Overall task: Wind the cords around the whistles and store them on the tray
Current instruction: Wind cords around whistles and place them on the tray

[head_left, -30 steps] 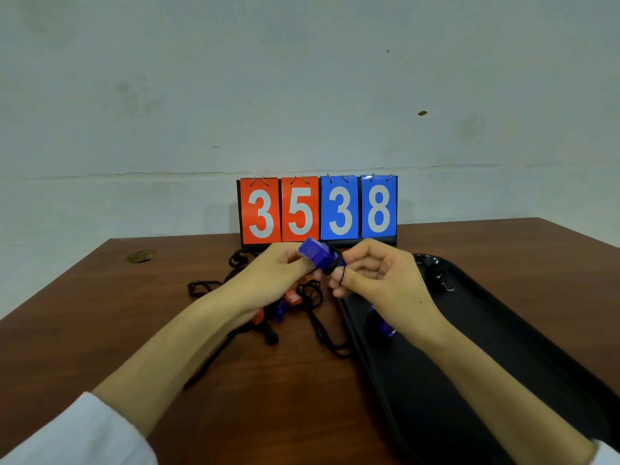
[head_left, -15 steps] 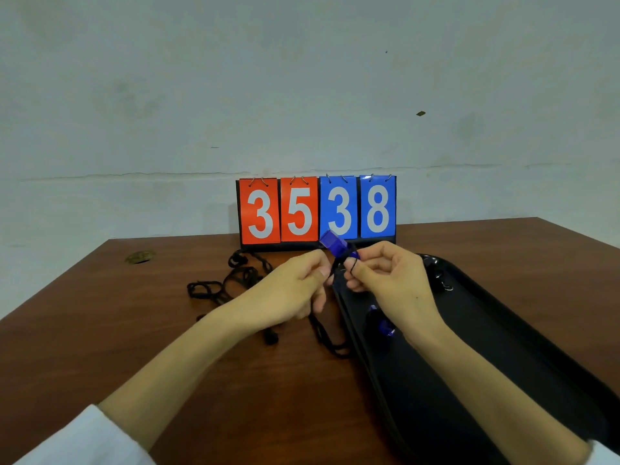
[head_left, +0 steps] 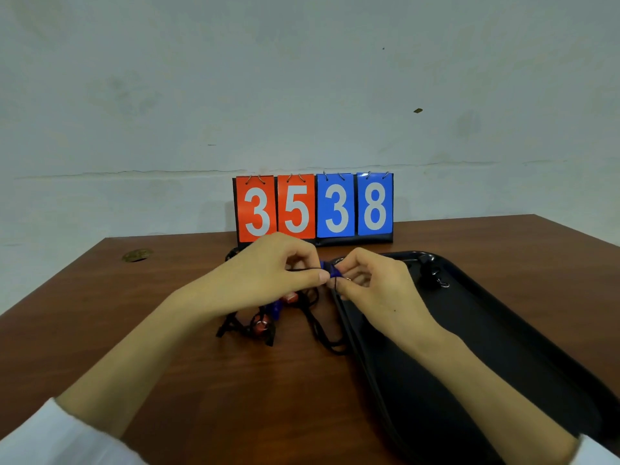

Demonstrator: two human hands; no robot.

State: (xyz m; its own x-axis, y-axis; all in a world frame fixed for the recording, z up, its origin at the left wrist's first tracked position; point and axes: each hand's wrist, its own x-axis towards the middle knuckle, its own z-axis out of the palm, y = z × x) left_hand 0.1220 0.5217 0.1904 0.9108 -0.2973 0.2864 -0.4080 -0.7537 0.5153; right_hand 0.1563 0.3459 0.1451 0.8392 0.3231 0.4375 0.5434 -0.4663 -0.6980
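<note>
I am seeing the blue whistle [head_left: 330, 271] being held in the air between the two hands, just above the left rim of the tray [head_left: 503, 337] and near its far end. The right hand [head_left: 379, 290] is gripping this whistle with the tips of its curled fingers and thumb; most of the whistle is staying hidden behind them. The left hand [head_left: 268, 280] is pinching the black cord [head_left: 302, 270] between thumb and curled fingers, and the cord is running tight from this pinch to the whistle. Another part of the cord is hanging down under the right fingertips.

Below the left hand, a heap of whistles [head_left: 290, 298] is lying on the brown table [head_left: 167, 347], red ones and a blue one, tangled in their black cords; one cord is reaching to the rim of the tray. How many whistles are lying there I cannot tell.

In the far end of the black tray a dark whistle [head_left: 431, 275] with a small metal ring is resting. Behind all this, a scoreboard [head_left: 313, 209] is standing at the far edge of the table, showing 35 in red and 38 in blue. White sleeves [head_left: 50, 437] are covering both arms near the bottom corners.
</note>
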